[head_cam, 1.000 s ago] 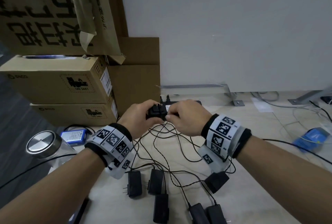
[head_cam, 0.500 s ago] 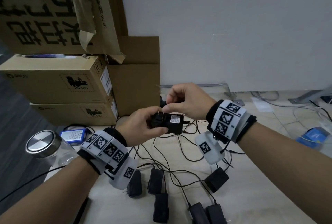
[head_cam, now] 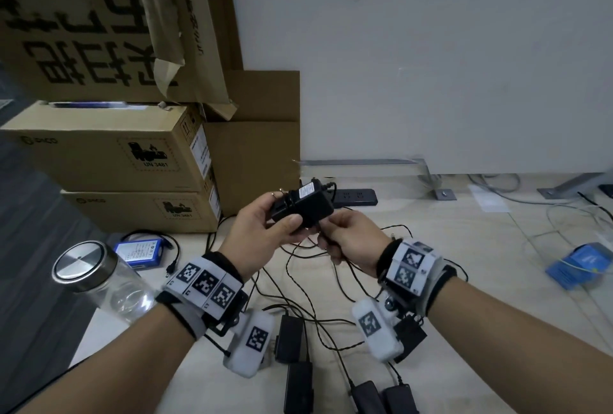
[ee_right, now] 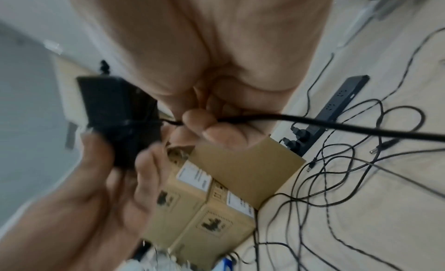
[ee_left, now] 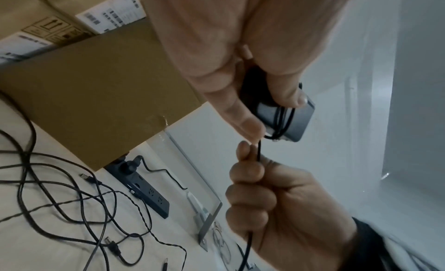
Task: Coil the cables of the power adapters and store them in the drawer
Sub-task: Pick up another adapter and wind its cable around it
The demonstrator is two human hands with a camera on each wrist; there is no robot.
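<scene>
Tension matters most here: the left hand (head_cam: 265, 224) grips the black power adapter (head_cam: 303, 203) above the tabletop (head_cam: 464, 247), a few cable turns already lying across its body, while the right hand (head_cam: 351, 241) pinches the cable (ee_left: 258, 151) just below it. I would keep each new loop snug beside the last, feeding slack from the tangle (head_cam: 318, 281) slowly so no other adapter's lead snags. No drawer is in view.
</scene>
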